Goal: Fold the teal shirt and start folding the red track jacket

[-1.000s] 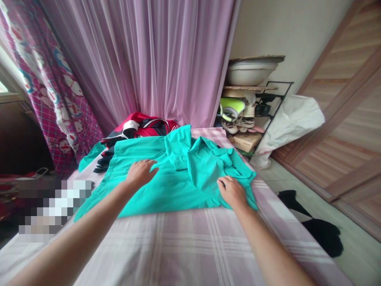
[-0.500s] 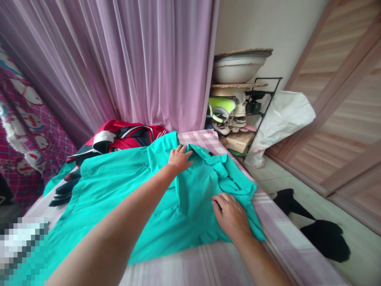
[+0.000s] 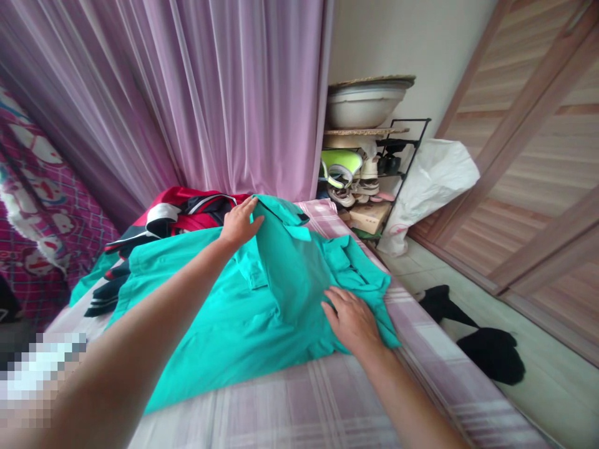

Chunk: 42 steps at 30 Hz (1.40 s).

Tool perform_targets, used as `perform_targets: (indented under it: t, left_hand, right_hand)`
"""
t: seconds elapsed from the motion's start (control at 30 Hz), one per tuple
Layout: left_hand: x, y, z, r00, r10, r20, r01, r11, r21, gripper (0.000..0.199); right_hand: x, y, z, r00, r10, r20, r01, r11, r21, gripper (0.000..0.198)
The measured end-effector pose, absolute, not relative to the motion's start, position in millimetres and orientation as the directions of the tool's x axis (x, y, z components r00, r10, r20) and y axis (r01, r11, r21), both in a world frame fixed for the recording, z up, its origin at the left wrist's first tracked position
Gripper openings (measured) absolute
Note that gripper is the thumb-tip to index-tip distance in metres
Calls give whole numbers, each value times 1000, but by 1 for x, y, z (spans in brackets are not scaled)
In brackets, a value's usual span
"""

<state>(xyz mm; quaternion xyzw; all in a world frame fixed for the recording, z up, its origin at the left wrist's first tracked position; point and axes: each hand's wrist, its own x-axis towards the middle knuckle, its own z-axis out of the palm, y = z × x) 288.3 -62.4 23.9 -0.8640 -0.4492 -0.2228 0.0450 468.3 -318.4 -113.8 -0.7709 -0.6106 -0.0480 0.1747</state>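
- While your left hand (image 3: 241, 223) touches the far side of the teal collared shirt (image 3: 210, 349), its thumb shows apart from the fingers; I cannot tell whether any cloth is pinched between them
- Your right hand (image 3: 353, 321) rests palm down on the same shirt, near its right end, with the thumb spread away from loosely bent fingers and no cloth gripped
- The shirt lies across the bed in front of you, on a pink-and-white plaid bedspread (image 3: 262, 411), its hem end to your left and its collar end to your right, with loose folds between your two hands
- Behind the shirt and to the left, you have a heap of red and navy clothes (image 3: 187, 199) just beside it, close to the lilac curtain (image 3: 262, 93)
- At your far left hangs a magenta cartoon-print cloth (image 3: 44, 193)
- Past the right far corner of the bed, you see a black metal rack (image 3: 412, 120) with a large pale basin (image 3: 365, 103) on top, and a lime-green visor (image 3: 349, 161), shoes (image 3: 341, 196) and a cardboard box (image 3: 372, 218) below
- A white plastic bag (image 3: 430, 187) stands beside the rack, near the wooden wardrobe doors (image 3: 538, 162)
- On the floor to your right lies a black cloth item (image 3: 493, 355), well apart from your right hand
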Motion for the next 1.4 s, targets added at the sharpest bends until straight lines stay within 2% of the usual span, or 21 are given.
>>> perform_targets:
  t: [0.1, 0.17, 0.23, 0.33, 0.4, 0.47, 0.53, 0.6, 0.7, 0.9, 0.97, 1.03, 1.13, 1.2, 1.27, 1.33, 1.4]
  left_hand:
    - [266, -58, 1, 455, 866, 207, 872, -481, 94, 69]
    - [253, -68, -19, 413, 902, 124, 903, -423, 69, 67]
    - [238, -89, -37, 408, 900, 154, 905, -421, 64, 64]
    - [213, -138, -57, 544, 805, 238, 812, -576, 93, 54]
    - [195, -176, -68, 667, 719, 197, 709, -693, 129, 46]
    - [177, -209, -79, 714, 676, 184, 663, -737, 133, 50]
    - [161, -233, -90, 730, 660, 174, 656, -749, 89, 55]
    - [149, -246, -101, 730, 665, 159, 669, -743, 38, 57]
    - [139, -250, -114, 705, 693, 152, 701, -713, 0, 58]
    - [142, -248, -119, 688, 714, 129, 720, -694, -3, 61]
    - [143, -248, -119, 685, 718, 125, 724, -690, -2, 61]
    - [143, -249, -119, 683, 719, 127, 725, -689, 3, 61]
    - [143, -249, -119, 680, 722, 128, 727, -687, 8, 60]
    - [144, -250, -117, 678, 726, 116, 730, -684, 10, 60]
    - [146, -251, -113, 679, 728, 92, 730, -684, 19, 61]
    - [148, -253, -109, 680, 729, 71, 729, -683, 32, 61]
    - [147, -255, -107, 676, 733, 70, 733, -679, 41, 60]
  right_hand:
    - [465, -319, -113, 292, 926, 238, 951, -254, -178, 39]
    - [466, -320, -111, 295, 928, 227, 951, -262, -166, 40]
    - [471, -323, -107, 293, 928, 229, 951, -257, -171, 40]
    - [489, -331, -98, 391, 902, 181, 913, -355, -204, 40]
    - [502, -337, -93, 488, 868, 91, 862, -464, -203, 39]
    - [511, -342, -89, 532, 846, 16, 832, -520, -191, 36]
    - [515, -344, -86, 518, 855, 16, 840, -505, -199, 33]
    - [514, -343, -85, 504, 858, 98, 852, -476, -219, 33]
    - [509, -337, -88, 562, 808, 180, 823, -521, -227, 38]
    - [509, -338, -101, 609, 786, 106, 792, -595, -138, 40]
    - [505, -341, -99, 590, 788, 174, 807, -573, -144, 39]
    - [492, -342, -94, 524, 797, 302, 852, -494, -173, 42]
    - [453, -336, -91, 305, 861, 407, 951, -250, -183, 47]
    - [426, -331, -95, 147, 931, 335, 982, -97, -162, 50]
    - [409, -327, -102, 89, 977, 195, 987, -60, -146, 53]
    - [407, -326, -110, 145, 986, 83, 982, -134, -130, 54]
    - [418, -328, -115, 238, 971, 34, 967, -233, -105, 54]
